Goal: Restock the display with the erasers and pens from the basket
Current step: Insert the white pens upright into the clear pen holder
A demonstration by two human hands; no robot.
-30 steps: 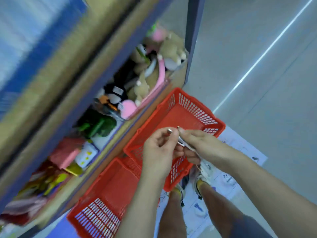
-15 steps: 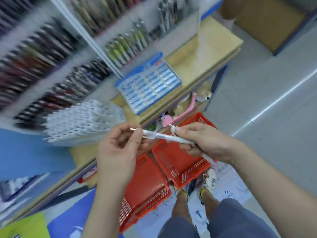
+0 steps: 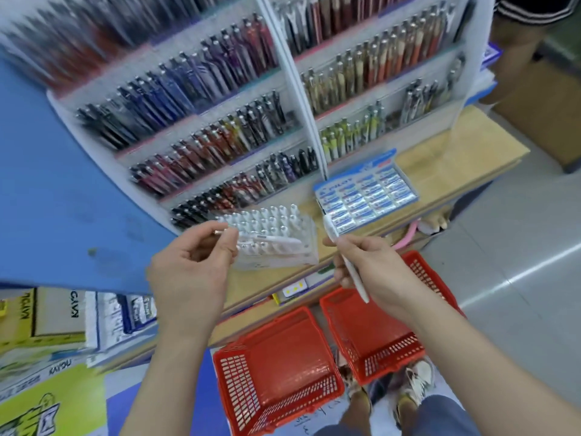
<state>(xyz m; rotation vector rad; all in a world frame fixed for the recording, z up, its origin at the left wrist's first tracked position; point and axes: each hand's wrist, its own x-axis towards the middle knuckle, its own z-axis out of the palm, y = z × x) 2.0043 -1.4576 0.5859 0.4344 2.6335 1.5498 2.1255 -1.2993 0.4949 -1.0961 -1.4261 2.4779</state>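
Observation:
My left hand [image 3: 191, 272] pinches one white pen [image 3: 270, 240] by its end and holds it level over a clear box of white pens [image 3: 276, 234] on the wooden shelf. My right hand [image 3: 367, 265] grips a second white pen [image 3: 347, 262], which points up and down. The two pens are apart. A blue tray of erasers [image 3: 366, 191] sits on the shelf to the right of the clear box. Two red baskets [image 3: 276, 369] [image 3: 374, 335] stand on the floor below my hands; no stock is visible in either.
A tiered rack of pens [image 3: 220, 121] fills the wall behind the shelf [image 3: 456, 152]. Boxed goods [image 3: 56, 313] lie on a lower shelf at left. Another person [image 3: 531, 14] stands at the top right. My feet are next to the baskets.
My view has risen from the baskets to the display. My hands, which held the pens together, have moved apart, each with one pen.

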